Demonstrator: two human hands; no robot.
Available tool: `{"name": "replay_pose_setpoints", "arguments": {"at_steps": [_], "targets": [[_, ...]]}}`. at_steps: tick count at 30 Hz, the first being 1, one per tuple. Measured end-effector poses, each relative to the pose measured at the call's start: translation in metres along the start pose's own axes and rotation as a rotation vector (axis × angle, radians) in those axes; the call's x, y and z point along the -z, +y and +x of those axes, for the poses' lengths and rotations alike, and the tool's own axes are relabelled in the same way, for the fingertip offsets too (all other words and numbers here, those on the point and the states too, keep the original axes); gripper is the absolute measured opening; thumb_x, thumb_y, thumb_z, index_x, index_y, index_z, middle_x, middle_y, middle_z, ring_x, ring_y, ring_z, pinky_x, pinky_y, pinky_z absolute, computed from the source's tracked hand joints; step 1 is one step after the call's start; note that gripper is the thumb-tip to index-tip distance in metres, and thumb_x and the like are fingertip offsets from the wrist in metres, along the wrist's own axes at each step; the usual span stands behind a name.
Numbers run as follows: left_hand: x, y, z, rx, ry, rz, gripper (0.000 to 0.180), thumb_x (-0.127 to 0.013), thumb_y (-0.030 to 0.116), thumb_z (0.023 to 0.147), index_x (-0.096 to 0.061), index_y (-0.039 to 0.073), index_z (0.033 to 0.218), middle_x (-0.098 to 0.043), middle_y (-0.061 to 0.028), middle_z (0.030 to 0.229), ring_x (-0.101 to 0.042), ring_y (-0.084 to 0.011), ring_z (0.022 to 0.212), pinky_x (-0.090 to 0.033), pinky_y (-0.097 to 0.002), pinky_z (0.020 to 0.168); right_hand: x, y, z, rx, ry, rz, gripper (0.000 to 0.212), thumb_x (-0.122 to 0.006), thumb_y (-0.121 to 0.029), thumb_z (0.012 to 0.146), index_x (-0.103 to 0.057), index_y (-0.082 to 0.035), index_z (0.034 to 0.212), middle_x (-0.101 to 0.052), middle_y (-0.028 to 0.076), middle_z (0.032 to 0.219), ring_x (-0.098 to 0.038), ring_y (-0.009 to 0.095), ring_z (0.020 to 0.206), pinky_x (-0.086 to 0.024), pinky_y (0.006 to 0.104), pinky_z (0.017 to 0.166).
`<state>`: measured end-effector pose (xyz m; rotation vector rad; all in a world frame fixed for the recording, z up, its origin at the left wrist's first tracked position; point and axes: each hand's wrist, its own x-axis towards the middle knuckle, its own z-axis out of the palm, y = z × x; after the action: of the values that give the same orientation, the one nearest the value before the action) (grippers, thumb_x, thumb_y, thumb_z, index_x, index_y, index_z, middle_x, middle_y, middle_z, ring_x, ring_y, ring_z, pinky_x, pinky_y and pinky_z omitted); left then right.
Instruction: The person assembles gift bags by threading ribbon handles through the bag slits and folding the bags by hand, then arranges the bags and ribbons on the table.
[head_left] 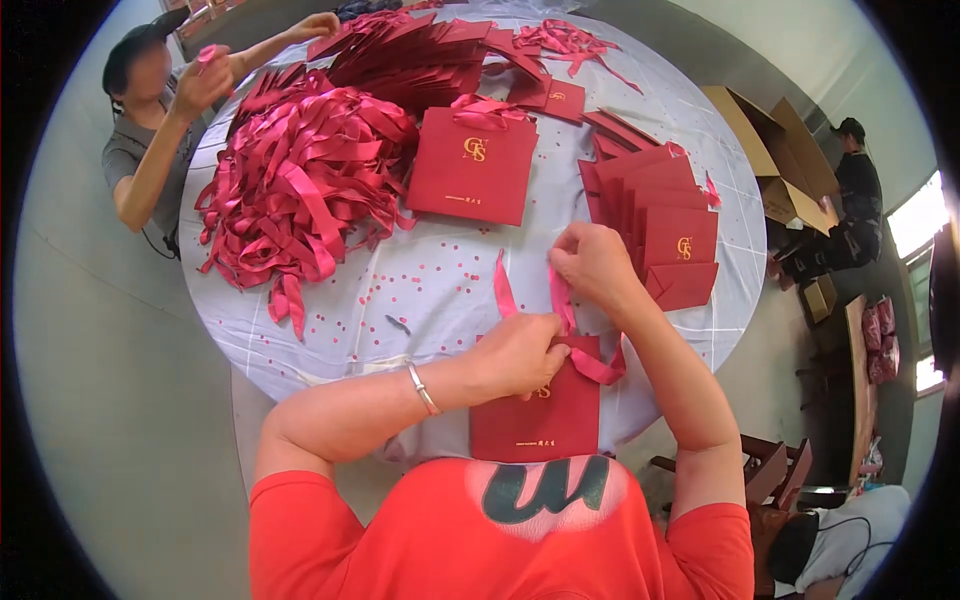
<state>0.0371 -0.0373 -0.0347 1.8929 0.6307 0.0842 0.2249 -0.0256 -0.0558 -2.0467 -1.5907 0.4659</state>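
A red paper gift bag (540, 415) lies flat at the near edge of the round table (430, 290), right in front of me. My left hand (520, 352) presses on the bag's top edge and pinches a red ribbon (600, 368) there. My right hand (592, 264) is raised a little farther out, gripping the same ribbon, which loops down to the bag. One loose ribbon end (503, 287) sticks up between my hands.
A big heap of red ribbons (300, 180) lies at the left. One flat red bag (472, 166) is in the middle, a fanned stack of bags (665, 225) at the right, more at the back. A person sits far left; another stands by cardboard boxes (770, 150).
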Motion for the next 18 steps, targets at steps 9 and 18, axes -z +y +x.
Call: {"name": "replay_pose_setpoints", "arguments": {"at_steps": [9,18], "targets": [[0.002,-0.004,0.001,-0.008,-0.028,-0.021,0.024,-0.056,0.016,0.095,-0.056,-0.005,0.104,-0.064,-0.0176,0.07,-0.061,-0.0239,0.046,-0.049,-0.0382,0.049,0.01,0.02,-0.028,-0.005,0.166,0.288,0.022,-0.067,-0.017,0.083,-0.067,0.005,0.085,-0.068,0.021,0.075,-0.069,0.032,0.071,-0.053,0.0392,0.069],[0.001,-0.001,0.001,0.007,-0.035,-0.01,0.022,-0.055,0.016,0.096,-0.057,-0.005,0.101,-0.063,-0.0159,0.068,-0.061,-0.0227,0.046,-0.049,-0.038,0.049,0.011,0.002,-0.019,-0.032,-0.027,-0.061,0.031,-0.076,-0.025,0.081,-0.067,0.005,0.077,-0.062,0.007,0.063,-0.059,0.011,0.061,-0.048,0.0298,0.058]]}}
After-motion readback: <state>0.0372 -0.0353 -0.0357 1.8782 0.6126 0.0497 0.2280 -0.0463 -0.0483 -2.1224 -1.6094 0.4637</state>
